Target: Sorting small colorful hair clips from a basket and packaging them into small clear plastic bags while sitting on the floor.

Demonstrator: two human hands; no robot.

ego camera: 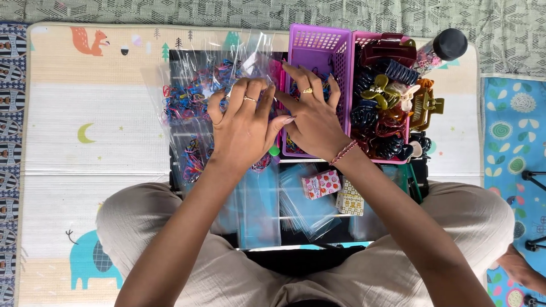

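- Far left, 9 o'clock: bare play mat (102, 142) with animal prints, the widest open room in view; nothing on it beside the person's left knee.
- 11 o'clock: pile of clear plastic bags (187, 96) filled with small coloured hair ties, spread loose over the mat and the top of a black tray (173, 179).
- Centre-left: left hand (242, 128), ringed fingers bent and pinched on the crinkled top of one clear bag (256, 59); the bag stands up at 12 o'clock from the hand, mouth upward.
- Step, as I judge it: a bag of ties being closed or filled at its mouth, both hands at work on it.
- Centre: right hand (310, 113), fingers spread, thumb touching the left hand; fingertips sit over the rim of the purple basket (318, 51). Whether it grips the bag or only presses it, cannot tell.
- 6 o'clock from the hands: stack of empty clear bags (301, 210) and two small printed boxes (330, 190) on the tray.
- 3 o'clock: pink basket (398, 153) touching the purple one, heaped with big claw clips; dark-capped tube (446, 45) at its far corner.
- Room: tight on the right, basket walls just beside the right hand; a next move would want a lift up or a swing to 9 o'clock.
- Edges: mat edge runs at 12 o'clock, near the baskets' far ends.
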